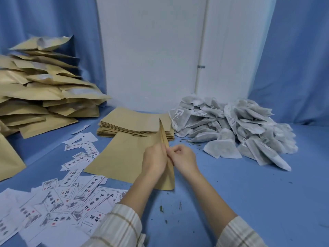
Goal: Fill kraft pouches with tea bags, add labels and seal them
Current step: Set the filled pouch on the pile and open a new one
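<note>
Tea bags right, labels left, empty pouches between.

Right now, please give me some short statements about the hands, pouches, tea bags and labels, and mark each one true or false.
1. Both hands, left hand and right hand, hold one kraft pouch on edge. True.
2. The tea bag pile lies to the person's left. False: it lies to the right.
3. The labels lie scattered loose on the blue table. True.
4. The stack of flat pouches lies behind the hands. True.
5. The right hand holds a tea bag. False: it pinches the pouch.
</note>
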`<action>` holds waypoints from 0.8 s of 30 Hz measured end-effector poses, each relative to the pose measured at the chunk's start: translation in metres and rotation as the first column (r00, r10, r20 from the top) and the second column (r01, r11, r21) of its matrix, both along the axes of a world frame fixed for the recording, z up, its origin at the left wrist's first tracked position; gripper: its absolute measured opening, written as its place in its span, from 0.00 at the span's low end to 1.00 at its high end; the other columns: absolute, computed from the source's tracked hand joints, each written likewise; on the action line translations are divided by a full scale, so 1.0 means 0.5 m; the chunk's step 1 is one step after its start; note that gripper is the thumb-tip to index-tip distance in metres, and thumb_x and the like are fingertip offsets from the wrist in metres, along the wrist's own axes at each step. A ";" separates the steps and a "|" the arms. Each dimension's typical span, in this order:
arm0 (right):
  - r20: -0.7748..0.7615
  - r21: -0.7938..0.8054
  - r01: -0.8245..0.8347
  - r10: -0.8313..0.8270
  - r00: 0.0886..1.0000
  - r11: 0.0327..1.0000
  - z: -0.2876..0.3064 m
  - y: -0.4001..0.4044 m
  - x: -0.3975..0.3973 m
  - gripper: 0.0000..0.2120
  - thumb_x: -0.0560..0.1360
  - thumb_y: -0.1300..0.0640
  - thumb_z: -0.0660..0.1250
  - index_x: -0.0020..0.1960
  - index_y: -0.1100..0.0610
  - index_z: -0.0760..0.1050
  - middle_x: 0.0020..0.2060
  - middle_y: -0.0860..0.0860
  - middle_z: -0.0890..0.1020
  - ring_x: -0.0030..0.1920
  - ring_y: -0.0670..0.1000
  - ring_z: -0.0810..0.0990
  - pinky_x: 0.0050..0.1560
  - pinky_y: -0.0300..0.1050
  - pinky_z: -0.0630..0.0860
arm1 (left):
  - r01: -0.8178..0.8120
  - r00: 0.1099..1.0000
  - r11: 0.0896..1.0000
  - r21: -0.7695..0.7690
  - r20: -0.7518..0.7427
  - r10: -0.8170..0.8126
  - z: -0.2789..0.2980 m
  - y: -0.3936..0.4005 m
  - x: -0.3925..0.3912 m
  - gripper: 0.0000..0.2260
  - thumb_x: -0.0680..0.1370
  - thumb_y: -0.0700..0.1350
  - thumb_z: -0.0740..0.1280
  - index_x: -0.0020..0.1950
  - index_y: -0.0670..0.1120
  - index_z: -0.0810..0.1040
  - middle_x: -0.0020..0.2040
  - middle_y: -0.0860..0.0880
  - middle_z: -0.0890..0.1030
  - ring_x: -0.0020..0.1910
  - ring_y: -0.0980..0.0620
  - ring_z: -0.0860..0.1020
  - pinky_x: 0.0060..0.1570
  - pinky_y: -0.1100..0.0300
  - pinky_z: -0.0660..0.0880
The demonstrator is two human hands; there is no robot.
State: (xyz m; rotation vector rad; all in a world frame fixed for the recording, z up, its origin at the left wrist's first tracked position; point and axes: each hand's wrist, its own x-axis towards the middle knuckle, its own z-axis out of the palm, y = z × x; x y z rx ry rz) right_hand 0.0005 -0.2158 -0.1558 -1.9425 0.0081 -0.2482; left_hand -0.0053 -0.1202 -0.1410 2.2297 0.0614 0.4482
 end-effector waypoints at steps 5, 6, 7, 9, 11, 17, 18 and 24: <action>0.280 -0.272 0.101 -0.021 0.960 0.957 -0.016 0.001 0.000 0.12 0.78 0.54 0.59 0.38 0.54 0.60 0.27 0.45 0.68 0.28 0.45 0.67 0.26 0.37 0.63 | 0.021 0.998 0.997 0.069 0.059 -0.025 -0.009 -0.010 0.010 0.10 0.79 0.39 0.57 0.38 0.39 0.70 0.40 0.36 0.78 0.43 0.37 0.76 0.33 0.61 0.57; 0.283 -0.233 0.108 -0.039 0.958 0.966 -0.015 0.000 0.003 0.13 0.77 0.55 0.59 0.36 0.52 0.59 0.27 0.45 0.69 0.28 0.45 0.68 0.27 0.37 0.64 | 0.011 0.997 0.998 0.059 0.074 -0.015 -0.010 -0.013 0.010 0.09 0.78 0.38 0.58 0.38 0.39 0.70 0.38 0.37 0.78 0.42 0.37 0.76 0.33 0.62 0.58; 0.276 -0.207 0.117 -0.056 0.960 0.971 -0.015 0.001 0.005 0.14 0.76 0.56 0.59 0.35 0.51 0.58 0.27 0.45 0.69 0.29 0.46 0.69 0.28 0.39 0.63 | -0.007 0.997 0.999 0.047 0.082 0.003 -0.012 -0.017 0.010 0.08 0.78 0.38 0.58 0.39 0.39 0.70 0.38 0.38 0.77 0.41 0.38 0.76 0.34 0.62 0.58; 0.257 -0.186 0.147 -0.096 0.962 0.972 -0.019 0.001 0.009 0.14 0.76 0.58 0.59 0.34 0.50 0.58 0.28 0.46 0.70 0.29 0.45 0.69 0.27 0.39 0.62 | -0.047 0.996 0.998 0.033 0.076 0.045 -0.016 -0.023 0.011 0.08 0.78 0.39 0.58 0.42 0.37 0.73 0.42 0.37 0.79 0.41 0.39 0.75 0.34 0.61 0.59; 0.199 -0.083 0.221 -0.201 0.959 0.972 -0.024 -0.008 0.016 0.14 0.76 0.60 0.58 0.34 0.52 0.58 0.29 0.46 0.70 0.30 0.47 0.68 0.29 0.39 0.64 | -0.117 0.991 0.993 0.001 0.064 0.116 -0.021 -0.018 0.016 0.10 0.79 0.39 0.58 0.47 0.34 0.74 0.47 0.34 0.79 0.47 0.36 0.76 0.37 0.58 0.61; 0.206 -0.112 0.168 -0.143 0.968 0.979 -0.035 -0.031 0.025 0.06 0.75 0.58 0.64 0.44 0.54 0.65 0.33 0.45 0.75 0.36 0.47 0.74 0.32 0.30 0.64 | -0.087 0.993 0.954 0.286 0.097 0.062 0.003 -0.013 0.024 0.11 0.81 0.41 0.55 0.50 0.35 0.73 0.43 0.35 0.78 0.48 0.35 0.77 0.41 0.52 0.67; 0.292 -0.176 0.214 -0.157 0.943 0.961 -0.029 -0.037 0.026 0.06 0.73 0.58 0.65 0.46 0.54 0.68 0.36 0.45 0.73 0.37 0.46 0.73 0.36 0.33 0.67 | -0.096 0.992 0.918 0.386 0.117 0.055 0.009 -0.016 0.023 0.10 0.81 0.41 0.55 0.51 0.36 0.73 0.41 0.37 0.77 0.49 0.36 0.77 0.43 0.51 0.69; 0.257 -0.511 -0.077 0.238 0.936 0.856 0.012 -0.057 0.044 0.13 0.73 0.61 0.56 0.34 0.46 0.69 0.33 0.42 0.70 0.39 0.44 0.67 0.39 0.38 0.62 | -0.103 0.984 0.691 0.716 0.175 -0.034 0.035 -0.038 0.012 0.08 0.80 0.40 0.54 0.53 0.41 0.72 0.48 0.41 0.80 0.48 0.40 0.79 0.36 0.54 0.64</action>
